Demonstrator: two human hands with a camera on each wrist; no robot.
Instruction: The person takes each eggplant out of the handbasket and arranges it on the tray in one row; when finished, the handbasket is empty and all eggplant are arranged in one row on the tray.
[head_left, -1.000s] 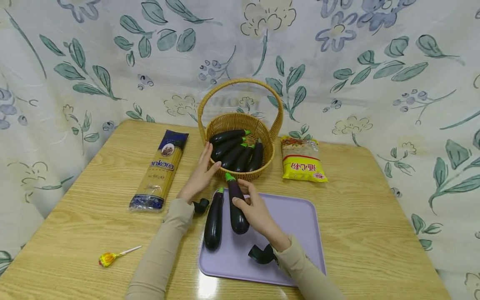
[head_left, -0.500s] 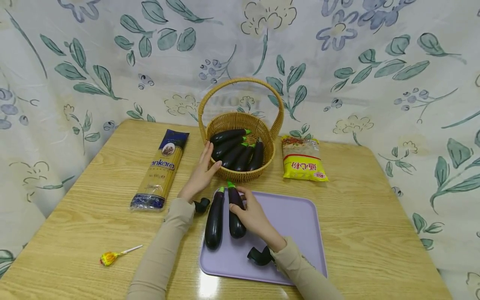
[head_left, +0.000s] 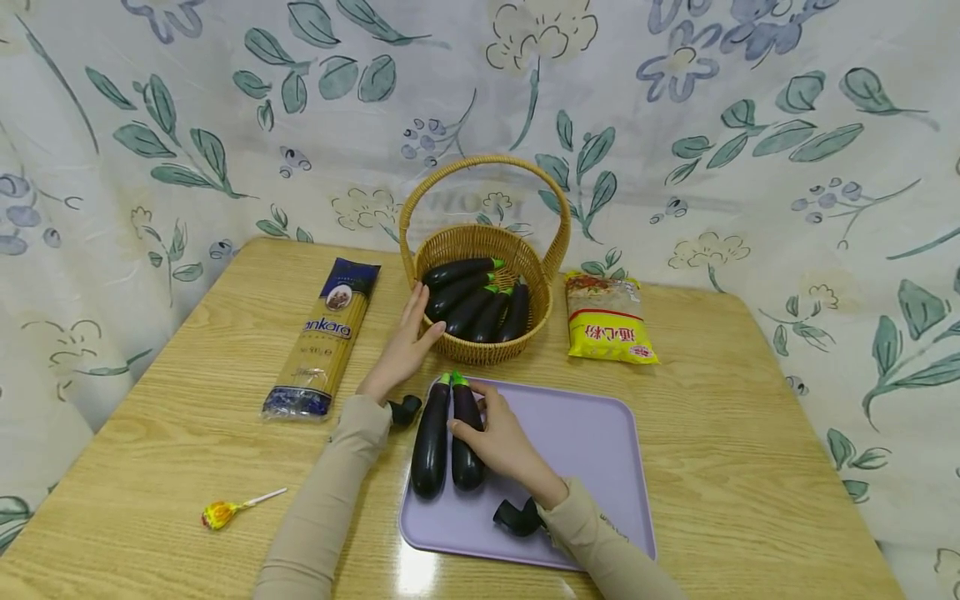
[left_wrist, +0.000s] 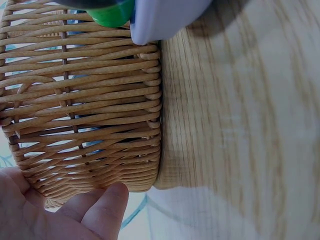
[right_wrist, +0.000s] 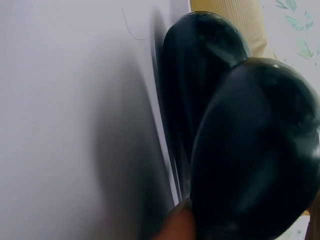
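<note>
My right hand (head_left: 502, 437) grips a dark purple eggplant (head_left: 467, 408) from its right side, thumb across the top. It lies nearly parallel to another eggplant (head_left: 429, 446) along the left of a lilac tray (head_left: 585, 433). In the right wrist view the held eggplant (right_wrist: 255, 150) shows large beside the other eggplant (right_wrist: 200, 65), close over the tray. My left hand (head_left: 401, 350) rests with spread, fairly straight fingers against the left front of a wicker basket (head_left: 483, 354). Its fingers (left_wrist: 105, 212) touch the woven wall in the left wrist view. Several eggplants (head_left: 465, 308) lie inside the basket.
A spaghetti pack (head_left: 322, 342) lies left of the basket, and a yellow pasta bag (head_left: 609, 321) sits to its right. A wrapped lollipop (head_left: 221, 514) is at the front left of the wooden table (head_left: 720, 467). Floral cloth (head_left: 675, 167) hangs behind.
My right hand has brought its eggplant down and toward me, away from the basket rim, then left beside the other eggplant on the tray. The left hand stays at the basket.
</note>
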